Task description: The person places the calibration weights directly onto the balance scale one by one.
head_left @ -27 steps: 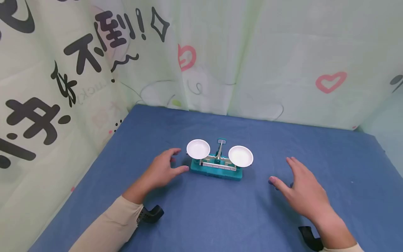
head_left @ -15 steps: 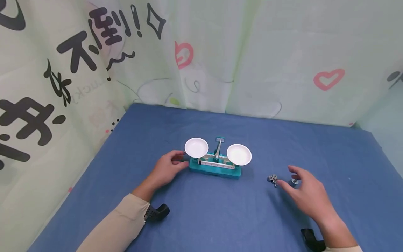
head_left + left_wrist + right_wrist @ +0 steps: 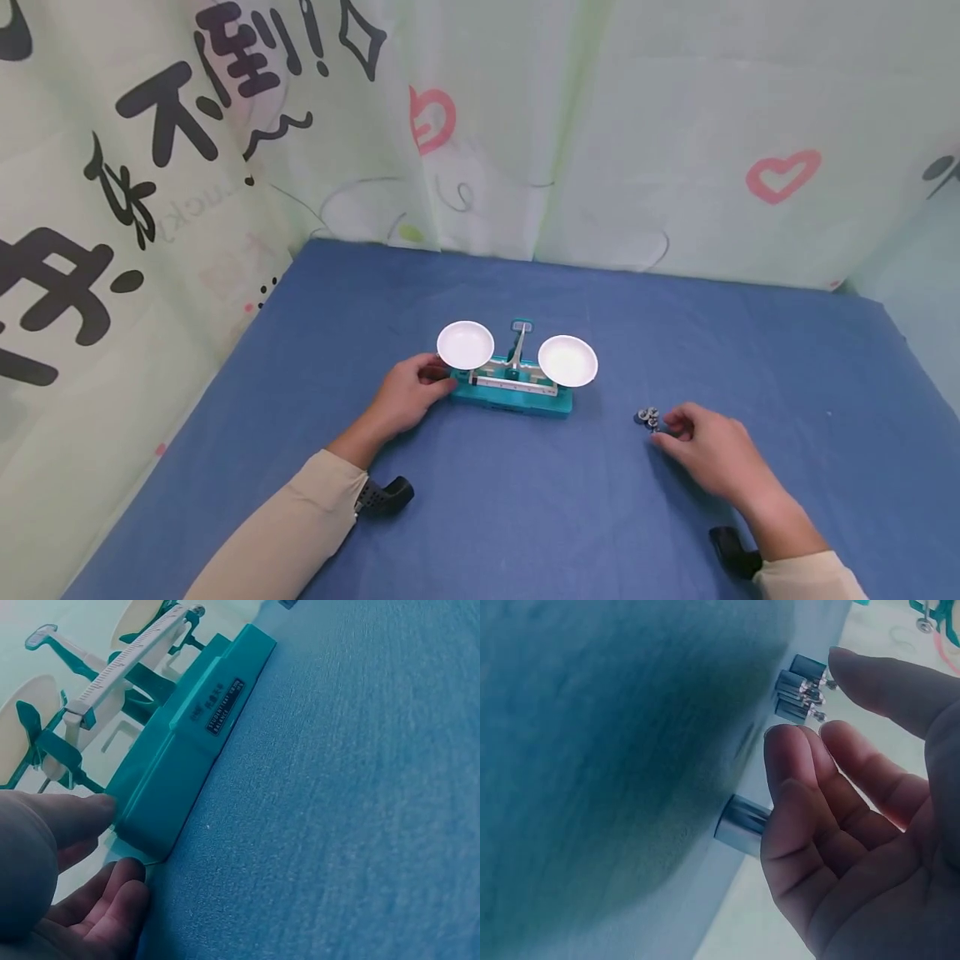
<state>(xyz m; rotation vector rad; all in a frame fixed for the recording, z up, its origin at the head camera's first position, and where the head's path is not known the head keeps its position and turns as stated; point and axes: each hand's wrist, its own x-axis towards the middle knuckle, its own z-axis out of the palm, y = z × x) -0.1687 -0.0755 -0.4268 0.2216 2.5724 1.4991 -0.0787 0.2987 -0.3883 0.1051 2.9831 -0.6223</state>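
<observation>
Student balance point(image 3: 512, 398) near the middle of a blue surface, the left hand point(image 3: 405, 398) at the left end of its base. The fingers of this hand bend loosely and are not closed round the base; whether the thumb touches it cannot be told. The teal base supports a left pan point(image 3: 465, 345) and a right pan point(image 3: 567, 361), both round and white. A white graduated beam point(image 3: 513, 385) crosses the near side, and a teal upright point(image 3: 517, 337) rises between the pans. The near face bears a black label point(image 3: 225, 707).

The right hand point(image 3: 712, 450), well to the right, is loosely curved, its thumb apart from the fingers and its grasp unfilled. Just left of it stand small knobbed metal weights point(image 3: 647, 418); a larger metal cylinder point(image 3: 742, 823), partly hidden, appears beside its fingers in the right wrist view.

Blue cloth point(image 3: 487, 517), finely textured and lightly creased, covers the surface. Along its left and far edges hangs a pale green-white curtain point(image 3: 660, 100), printed with large black characters at left and a pink heart point(image 3: 783, 177) at far right.
</observation>
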